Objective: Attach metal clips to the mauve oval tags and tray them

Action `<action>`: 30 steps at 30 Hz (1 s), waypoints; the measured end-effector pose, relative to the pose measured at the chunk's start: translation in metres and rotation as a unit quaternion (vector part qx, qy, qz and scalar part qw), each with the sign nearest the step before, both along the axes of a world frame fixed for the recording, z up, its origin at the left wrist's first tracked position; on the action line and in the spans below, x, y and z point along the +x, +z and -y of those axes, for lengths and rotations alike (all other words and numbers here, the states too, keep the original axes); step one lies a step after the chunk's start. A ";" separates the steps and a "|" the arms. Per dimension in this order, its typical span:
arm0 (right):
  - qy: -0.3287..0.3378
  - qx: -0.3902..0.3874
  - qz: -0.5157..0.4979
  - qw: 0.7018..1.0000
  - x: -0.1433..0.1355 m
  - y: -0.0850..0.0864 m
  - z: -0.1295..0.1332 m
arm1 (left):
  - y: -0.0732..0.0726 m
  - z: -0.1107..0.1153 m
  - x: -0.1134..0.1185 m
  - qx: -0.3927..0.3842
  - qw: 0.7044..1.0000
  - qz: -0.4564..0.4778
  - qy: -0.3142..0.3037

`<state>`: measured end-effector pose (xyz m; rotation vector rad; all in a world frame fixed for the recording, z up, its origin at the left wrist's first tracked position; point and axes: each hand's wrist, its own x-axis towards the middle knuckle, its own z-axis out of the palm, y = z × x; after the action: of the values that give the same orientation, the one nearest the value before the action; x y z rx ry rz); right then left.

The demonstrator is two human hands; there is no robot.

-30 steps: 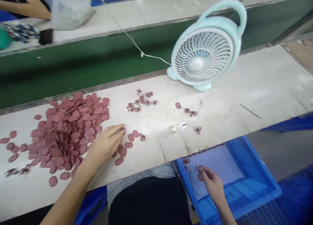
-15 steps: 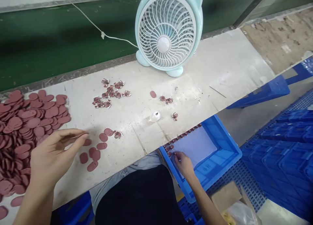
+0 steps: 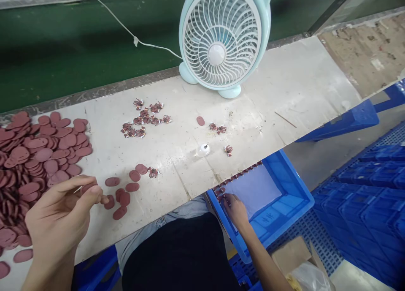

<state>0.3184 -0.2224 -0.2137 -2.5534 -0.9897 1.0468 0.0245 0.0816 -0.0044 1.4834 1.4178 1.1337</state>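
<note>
My left hand [image 3: 65, 213] is closed in a pinch over the table, with a flat reddish-brown oval disc [image 3: 88, 186] between thumb and fingers. A big heap of similar discs [image 3: 44, 156] lies to its left, and several loose discs [image 3: 125, 198] lie just to its right. My right hand [image 3: 234, 210] reaches into a blue bin [image 3: 292, 189], its fingers curled down at the left end of a row of small brown pieces [image 3: 242, 173] along the bin's far side. What those fingertips grip is hidden. A pale sheet [image 3: 259, 187] lines the bin.
A light-blue fan [image 3: 221, 42] stands at the table's back. Small clusters of brown-and-white parts [image 3: 145, 118] and a little white-topped bottle [image 3: 203, 150] are on the white table [image 3: 177, 101]. Blue crates [image 3: 367, 215] and an open cardboard box [image 3: 294, 257] are at right.
My left hand has drawn back left and down, and the oval disc in it now shows its flat face. My right hand has shifted slightly at the row's left end. The view has moved a little.
</note>
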 end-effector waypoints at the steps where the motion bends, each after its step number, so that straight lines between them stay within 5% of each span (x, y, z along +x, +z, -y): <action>1: -0.006 0.001 -0.002 1.000 0.000 0.001 -0.001 | 0.000 0.000 0.000 -0.014 1.000 0.028 -0.002; 7: -0.080 0.046 -0.008 0.996 0.004 0.033 -0.011 | 0.006 0.007 -0.013 -0.210 0.970 0.122 0.009; 14: -0.200 0.241 -0.074 0.947 -0.003 0.145 -0.060 | -0.007 0.053 -0.025 -0.311 0.916 0.241 -0.075; 16: -0.236 0.321 -0.241 0.885 -0.013 0.171 -0.089 | -0.014 0.065 -0.018 -0.316 0.894 0.297 -0.109; 19: -0.269 0.328 -0.582 0.694 -0.028 0.189 -0.141 | -0.020 0.075 -0.003 -0.333 0.864 0.354 -0.134; 21: -0.263 0.297 -0.698 0.596 -0.033 0.187 -0.175 | -0.020 0.080 0.007 -0.356 0.842 0.385 -0.125; 24: -0.253 0.333 -0.738 0.529 -0.033 0.181 -0.213 | -0.020 0.084 0.014 -0.389 0.803 0.435 -0.122; 27: -0.241 0.341 -0.738 0.530 -0.036 0.187 -0.225 | -0.021 0.086 0.016 -0.393 0.777 0.473 -0.134; 30: -0.240 0.338 -0.657 0.630 -0.054 0.206 -0.215 | -0.023 0.087 0.019 -0.382 0.769 0.491 -0.146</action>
<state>0.2649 -0.0075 -0.0076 -0.8070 -0.1247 1.4772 0.0434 -0.0053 -0.0270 0.3416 0.6788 0.7541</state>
